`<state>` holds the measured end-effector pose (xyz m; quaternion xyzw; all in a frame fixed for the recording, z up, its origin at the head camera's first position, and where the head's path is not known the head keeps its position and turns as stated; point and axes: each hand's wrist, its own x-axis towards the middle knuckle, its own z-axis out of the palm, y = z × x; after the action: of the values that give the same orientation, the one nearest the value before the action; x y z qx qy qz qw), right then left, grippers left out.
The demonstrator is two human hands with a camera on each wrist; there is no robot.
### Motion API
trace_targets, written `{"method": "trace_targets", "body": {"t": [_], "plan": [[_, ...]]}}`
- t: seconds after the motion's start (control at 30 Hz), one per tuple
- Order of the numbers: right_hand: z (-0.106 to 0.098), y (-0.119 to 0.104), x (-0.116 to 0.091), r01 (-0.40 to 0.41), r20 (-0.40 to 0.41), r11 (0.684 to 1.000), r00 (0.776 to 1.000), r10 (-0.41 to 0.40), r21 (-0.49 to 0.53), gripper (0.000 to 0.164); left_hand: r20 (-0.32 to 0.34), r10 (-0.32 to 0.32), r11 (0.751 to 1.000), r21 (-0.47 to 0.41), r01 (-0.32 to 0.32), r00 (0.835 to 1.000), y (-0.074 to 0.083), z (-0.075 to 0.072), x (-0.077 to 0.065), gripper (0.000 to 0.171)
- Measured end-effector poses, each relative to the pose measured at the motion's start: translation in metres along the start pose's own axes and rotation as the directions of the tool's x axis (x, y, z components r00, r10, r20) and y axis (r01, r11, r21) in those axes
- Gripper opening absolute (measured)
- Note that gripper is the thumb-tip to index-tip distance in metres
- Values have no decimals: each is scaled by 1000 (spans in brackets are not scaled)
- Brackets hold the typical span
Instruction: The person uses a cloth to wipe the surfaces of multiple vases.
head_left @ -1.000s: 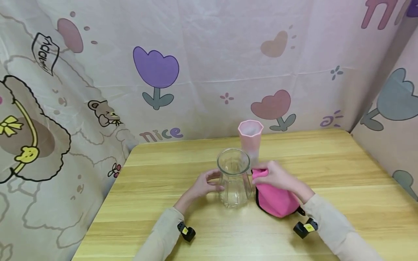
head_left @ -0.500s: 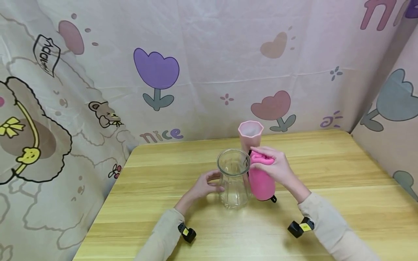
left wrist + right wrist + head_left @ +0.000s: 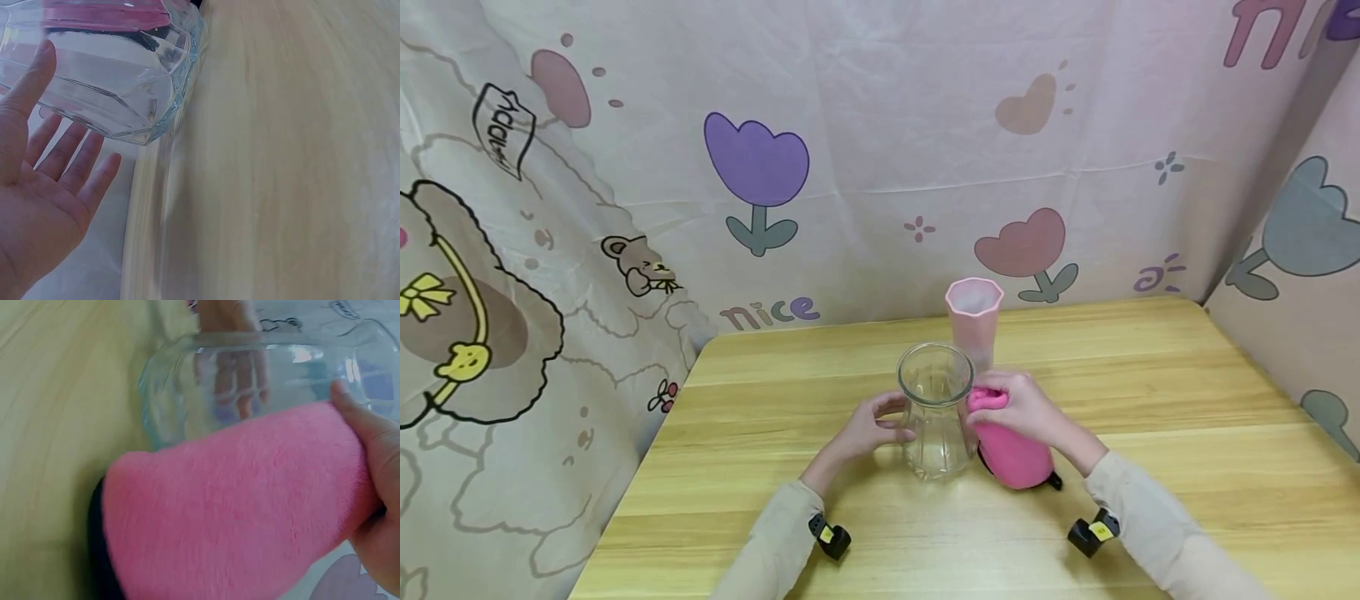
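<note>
A ribbed clear glass vase (image 3: 936, 446) stands upright on the table. My left hand (image 3: 868, 427) rests against its left side, thumb (image 3: 36, 75) in front and fingers fairly straight behind, the palm apart from the glass. Seen through the vase in the right wrist view are the left fingers (image 3: 242, 378). On the other side, my right hand (image 3: 1026, 404) grips the bunched top of a fluffy pink cloth (image 3: 1017, 457) with black edging and a small black loop. The cloth hangs against the vase's right side, its lower end close to the tabletop.
Just behind the glass vase stands a tall pink faceted vase (image 3: 975, 333) with an octagonal rim. The wooden table (image 3: 760, 375) ends at a patterned cloth backdrop (image 3: 880, 150). Black cameras are strapped to both wrists.
The right hand raised the pink cloth along the glass vase's side half a second ago and has now brought it lower again. Left hand and vase stay in place.
</note>
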<state>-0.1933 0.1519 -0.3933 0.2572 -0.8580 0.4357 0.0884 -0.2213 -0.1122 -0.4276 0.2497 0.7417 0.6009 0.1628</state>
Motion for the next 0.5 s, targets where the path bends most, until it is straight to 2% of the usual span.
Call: {"method": "trace_targets", "body": {"t": [0.1, 0.23, 0.37, 0.43, 0.5], "plan": [[-5, 1, -1, -9, 59, 1000, 998, 10, -4, 50, 1, -8, 1000, 3, 8, 1000, 11, 2, -4, 58], [-12, -4, 1, -37, -7, 998, 999, 38, 48, 49, 0, -12, 1000, 3, 12, 1000, 15, 2, -4, 59], [-9, -7, 4, 34, -10, 999, 999, -34, -9, 34, -4, -16, 1000, 4, 16, 1000, 15, 1, -4, 59], [-5, -4, 3, 74, 31, 996, 997, -73, -50, 29, -1, -21, 1000, 0, 21, 1000, 14, 1, -5, 59], [-1, 0, 2, 95, 75, 991, 993, -88, -96, 30, 0, -25, 1000, 0, 25, 1000, 15, 1, -5, 59]]}}
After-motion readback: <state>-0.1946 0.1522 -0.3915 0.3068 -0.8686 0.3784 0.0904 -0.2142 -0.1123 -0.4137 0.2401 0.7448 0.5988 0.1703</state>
